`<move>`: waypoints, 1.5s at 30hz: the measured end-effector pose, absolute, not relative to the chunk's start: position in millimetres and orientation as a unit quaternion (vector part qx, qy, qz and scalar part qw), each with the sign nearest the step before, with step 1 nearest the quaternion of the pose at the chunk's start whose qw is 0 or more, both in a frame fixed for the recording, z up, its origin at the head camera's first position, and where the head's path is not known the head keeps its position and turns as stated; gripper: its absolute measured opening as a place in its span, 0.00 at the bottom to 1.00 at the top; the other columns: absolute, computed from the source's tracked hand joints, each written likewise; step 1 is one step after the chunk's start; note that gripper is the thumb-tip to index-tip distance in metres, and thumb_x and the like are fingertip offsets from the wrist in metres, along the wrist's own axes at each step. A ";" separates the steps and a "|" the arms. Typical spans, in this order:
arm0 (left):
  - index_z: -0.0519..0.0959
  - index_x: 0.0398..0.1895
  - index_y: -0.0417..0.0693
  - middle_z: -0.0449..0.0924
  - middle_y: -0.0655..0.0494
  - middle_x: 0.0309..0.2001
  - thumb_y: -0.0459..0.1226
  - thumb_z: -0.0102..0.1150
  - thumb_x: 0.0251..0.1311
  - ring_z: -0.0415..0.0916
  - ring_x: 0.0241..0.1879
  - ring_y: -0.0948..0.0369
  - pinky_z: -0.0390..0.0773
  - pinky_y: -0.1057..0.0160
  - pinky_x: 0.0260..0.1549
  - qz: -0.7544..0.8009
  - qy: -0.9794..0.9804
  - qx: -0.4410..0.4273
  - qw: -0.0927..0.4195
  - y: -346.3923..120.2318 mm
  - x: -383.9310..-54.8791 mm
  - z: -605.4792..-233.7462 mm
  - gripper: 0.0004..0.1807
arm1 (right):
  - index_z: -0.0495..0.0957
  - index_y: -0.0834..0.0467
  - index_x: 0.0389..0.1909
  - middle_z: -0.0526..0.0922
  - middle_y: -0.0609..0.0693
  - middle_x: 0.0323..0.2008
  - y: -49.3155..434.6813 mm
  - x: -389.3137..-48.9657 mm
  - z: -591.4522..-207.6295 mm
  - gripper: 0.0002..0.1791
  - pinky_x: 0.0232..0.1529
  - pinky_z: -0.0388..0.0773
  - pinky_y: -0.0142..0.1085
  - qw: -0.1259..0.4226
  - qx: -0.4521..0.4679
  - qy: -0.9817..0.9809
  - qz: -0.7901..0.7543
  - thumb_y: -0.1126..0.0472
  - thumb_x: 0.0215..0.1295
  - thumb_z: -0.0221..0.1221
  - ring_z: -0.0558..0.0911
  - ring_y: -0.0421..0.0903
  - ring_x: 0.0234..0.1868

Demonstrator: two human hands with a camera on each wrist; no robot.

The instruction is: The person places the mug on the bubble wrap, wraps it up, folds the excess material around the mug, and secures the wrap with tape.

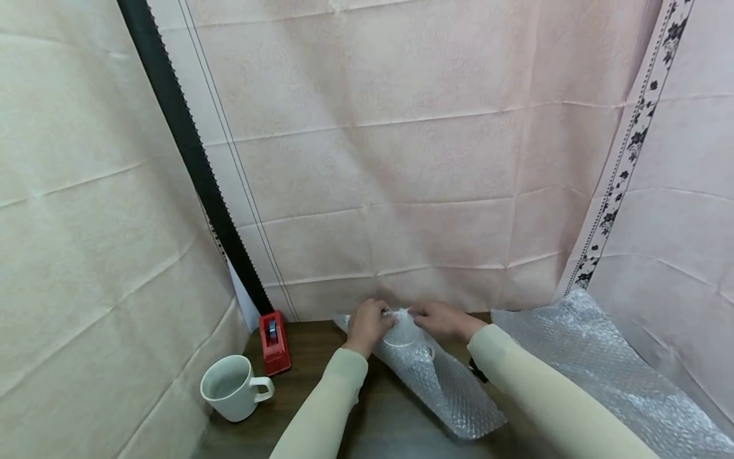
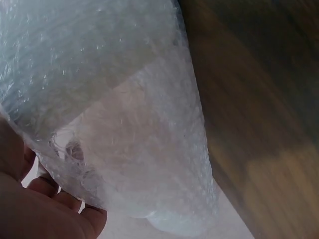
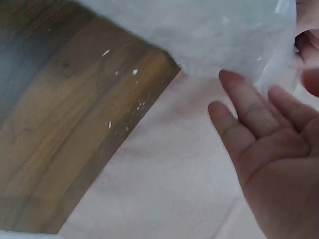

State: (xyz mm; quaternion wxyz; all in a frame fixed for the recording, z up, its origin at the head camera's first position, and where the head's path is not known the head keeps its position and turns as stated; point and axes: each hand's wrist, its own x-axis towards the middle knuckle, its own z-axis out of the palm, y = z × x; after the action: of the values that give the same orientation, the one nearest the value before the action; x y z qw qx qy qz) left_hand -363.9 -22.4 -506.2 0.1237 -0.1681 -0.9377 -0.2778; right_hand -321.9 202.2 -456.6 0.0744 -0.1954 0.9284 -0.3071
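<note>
A sheet of bubble wrap is bunched round a white thing with a round rim, seen dimly through the plastic near its far end. My left hand grips the far left edge of the wrap. In the left wrist view, the left fingers curl along the plastic's edge. Opposite, my right hand pinches the far right edge. From the right wrist, the outer fingers lie fairly loose against the wrap, while thumb and forefinger are partly cut off by the frame.
A white mug stands at the left of the brown table. Behind it is a red tape dispenser. More bubble wrap spreads over the right side. Patterned cloth hangs close behind the table; small white flakes lie near its edge.
</note>
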 end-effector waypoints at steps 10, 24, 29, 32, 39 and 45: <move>0.86 0.60 0.49 0.82 0.49 0.56 0.50 0.75 0.75 0.85 0.49 0.52 0.88 0.50 0.47 -0.273 -0.935 -0.165 0.154 -31.4 -354.9 -516.6 0.20 | 0.84 0.62 0.60 0.92 0.59 0.49 193.4 -338.3 -474.9 0.17 0.55 0.89 0.52 -0.008 -0.184 0.955 -0.232 0.60 0.77 0.72 0.91 0.54 0.51; 0.81 0.68 0.30 0.90 0.31 0.55 0.79 0.25 0.80 0.89 0.40 0.44 0.89 0.48 0.38 -0.498 -0.864 0.013 -0.072 -101.7 -339.5 -519.2 0.62 | 0.82 0.69 0.69 0.89 0.66 0.64 197.4 -332.7 -456.1 0.23 0.67 0.88 0.57 0.022 -0.199 0.945 -0.260 0.66 0.78 0.69 0.89 0.63 0.64; 0.61 0.87 0.33 0.82 0.25 0.66 0.78 0.35 0.80 0.90 0.50 0.40 0.93 0.49 0.41 -0.603 -0.779 0.016 -0.169 -106.3 -337.0 -519.4 0.60 | 0.82 0.68 0.70 0.87 0.66 0.68 197.6 -331.7 -455.0 0.23 0.71 0.85 0.58 0.052 -0.204 0.928 -0.307 0.67 0.79 0.68 0.86 0.65 0.71; 0.62 0.85 0.31 0.81 0.24 0.67 0.68 0.36 0.86 0.89 0.57 0.36 0.94 0.46 0.45 -0.612 -0.771 0.021 -0.172 -105.9 -336.6 -520.9 0.51 | 0.83 0.68 0.70 0.85 0.68 0.71 195.8 -331.3 -455.8 0.22 0.73 0.85 0.58 0.061 -0.213 0.923 -0.313 0.67 0.79 0.68 0.84 0.67 0.74; 0.75 0.69 0.30 0.83 0.40 0.55 0.45 0.36 0.87 0.84 0.56 0.42 0.94 0.49 0.42 -0.627 -0.773 -0.006 -0.099 -99.6 -331.9 -520.7 0.28 | 0.87 0.67 0.65 0.79 0.69 0.77 190.2 -334.6 -455.6 0.18 0.76 0.82 0.58 0.053 -0.216 0.931 -0.290 0.67 0.79 0.69 0.80 0.67 0.77; 0.82 0.61 0.30 0.86 0.38 0.52 0.40 0.36 0.88 0.84 0.51 0.47 0.91 0.43 0.50 -0.566 -0.821 -0.071 -0.028 -90.8 -328.2 -520.1 0.26 | 0.90 0.67 0.62 0.92 0.63 0.62 186.9 -338.3 -455.8 0.16 0.69 0.87 0.54 0.035 -0.226 0.939 -0.255 0.68 0.76 0.70 0.89 0.61 0.66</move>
State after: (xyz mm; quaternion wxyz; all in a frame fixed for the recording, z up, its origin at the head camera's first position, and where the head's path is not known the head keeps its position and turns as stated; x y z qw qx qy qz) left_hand -328.2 -90.8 -520.1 -0.0275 -0.0711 -0.8209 -0.5660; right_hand -338.3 186.9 -455.8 0.0350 -0.2260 0.9395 -0.2550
